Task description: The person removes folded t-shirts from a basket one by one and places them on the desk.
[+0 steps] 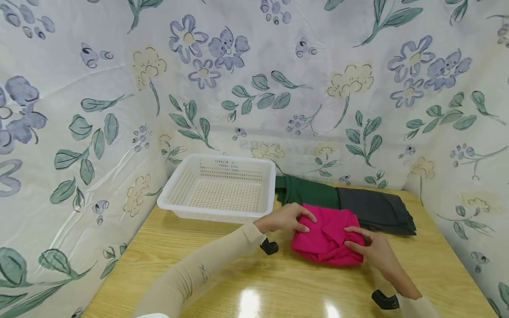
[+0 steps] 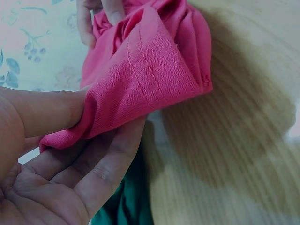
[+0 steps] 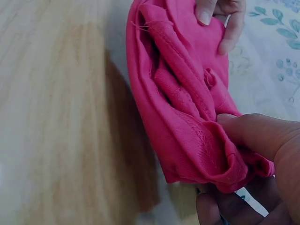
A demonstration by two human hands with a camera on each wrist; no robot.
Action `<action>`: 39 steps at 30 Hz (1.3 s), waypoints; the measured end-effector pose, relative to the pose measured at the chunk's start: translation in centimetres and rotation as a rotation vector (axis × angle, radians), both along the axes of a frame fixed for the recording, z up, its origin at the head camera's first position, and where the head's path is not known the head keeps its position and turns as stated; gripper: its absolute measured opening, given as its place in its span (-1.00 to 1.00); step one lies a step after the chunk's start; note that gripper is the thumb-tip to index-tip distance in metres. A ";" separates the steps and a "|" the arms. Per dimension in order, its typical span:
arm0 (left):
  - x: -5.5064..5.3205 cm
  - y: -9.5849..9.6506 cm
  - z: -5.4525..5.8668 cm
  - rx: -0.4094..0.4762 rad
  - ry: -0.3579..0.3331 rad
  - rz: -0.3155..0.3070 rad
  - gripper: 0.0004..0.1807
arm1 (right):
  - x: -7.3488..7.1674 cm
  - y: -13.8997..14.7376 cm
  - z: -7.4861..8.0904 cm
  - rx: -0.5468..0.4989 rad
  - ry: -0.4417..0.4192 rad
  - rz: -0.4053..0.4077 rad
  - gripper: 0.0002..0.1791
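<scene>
Between both hands is a bundle of bright pink cloth (image 1: pixel 324 236), folded, with stitched hems showing in the wrist views. My left hand (image 1: pixel 287 218) grips its left end; in the left wrist view the thumb lies on top of the pink cloth (image 2: pixel 140 70) and the fingers run underneath. My right hand (image 1: pixel 374 249) pinches the right end, thumb pressed into a fold of the pink cloth (image 3: pixel 187 93) and fingers below it. A shadow falls on the wood beneath the bundle.
A white perforated plastic basket (image 1: pixel 179 207) stands at the back left of the wooden table (image 1: pixel 222 265). Behind the pink cloth lie a folded dark green cloth (image 1: pixel 312 192) and a folded dark grey cloth (image 1: pixel 375 210). Flower-patterned fabric (image 1: pixel 254 119) encloses the table behind and at the sides.
</scene>
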State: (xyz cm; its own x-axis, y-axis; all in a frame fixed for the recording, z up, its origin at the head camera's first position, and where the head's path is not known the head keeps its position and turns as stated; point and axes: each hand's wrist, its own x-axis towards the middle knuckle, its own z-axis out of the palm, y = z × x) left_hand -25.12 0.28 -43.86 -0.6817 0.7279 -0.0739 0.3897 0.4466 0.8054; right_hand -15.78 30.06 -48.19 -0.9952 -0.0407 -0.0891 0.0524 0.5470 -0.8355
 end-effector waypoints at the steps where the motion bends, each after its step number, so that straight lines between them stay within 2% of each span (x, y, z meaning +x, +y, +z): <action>1: 0.0 0.1 -0.2 -0.005 -0.002 0.001 -0.69 | 0.0 0.0 -0.1 0.001 -0.004 0.002 -0.40; 8: 0.0 0.4 -1.2 -0.021 -0.018 -0.021 -0.68 | 0.1 0.2 -0.7 0.015 -0.029 -0.001 -0.40; 16: 0.2 0.5 -1.7 -0.015 -0.050 0.007 -0.69 | 0.3 0.2 -1.0 0.008 -0.046 -0.001 -0.40; 21: 0.2 0.4 -1.9 -0.052 -0.015 0.022 -0.70 | 0.0 0.2 -0.9 0.014 -0.059 -0.002 -0.39; 33: 0.1 0.4 -3.0 -0.148 0.065 0.001 -0.68 | -0.2 0.3 -0.6 0.048 -0.077 0.048 -0.41; 36: 0.3 0.4 -2.9 -0.185 0.113 -0.012 -0.68 | -0.1 0.6 -0.5 0.049 -0.086 0.058 -0.41; 39: 0.4 0.5 -2.2 -0.231 0.184 -0.045 -0.70 | -0.2 1.1 -0.1 0.036 -0.083 0.059 -0.41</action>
